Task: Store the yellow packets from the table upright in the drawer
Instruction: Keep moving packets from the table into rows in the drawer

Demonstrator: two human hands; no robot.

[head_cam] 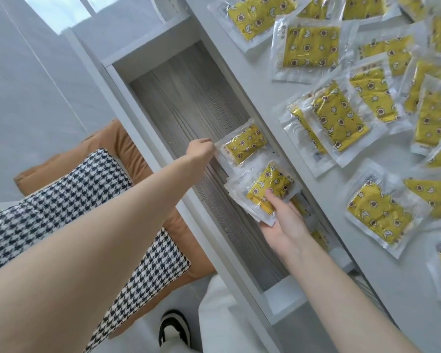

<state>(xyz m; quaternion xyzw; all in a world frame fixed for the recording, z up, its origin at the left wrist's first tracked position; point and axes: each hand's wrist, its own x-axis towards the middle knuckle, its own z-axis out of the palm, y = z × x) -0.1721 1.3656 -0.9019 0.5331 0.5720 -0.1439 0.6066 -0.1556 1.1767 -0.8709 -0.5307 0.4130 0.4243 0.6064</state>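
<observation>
The open drawer [189,80] has a grey wood-grain floor and white walls. Inside it, my left hand [201,149] pinches the clear edge of one yellow packet [245,145] with a star print, which leans against the table-side wall. Just below, my right hand [281,222] holds a small stack of yellow packets [267,189], thumb on top and fingers underneath. More packets [316,236] stand on edge along the drawer's wall behind my right hand, partly hidden. Several yellow packets [341,115] lie scattered flat on the white table [260,80].
A brown cushion [117,141] and a black-and-white houndstooth cushion [61,200] lie to the left of the drawer. A black-and-white shoe [173,329] shows on the pale floor below. The drawer's far half holds nothing.
</observation>
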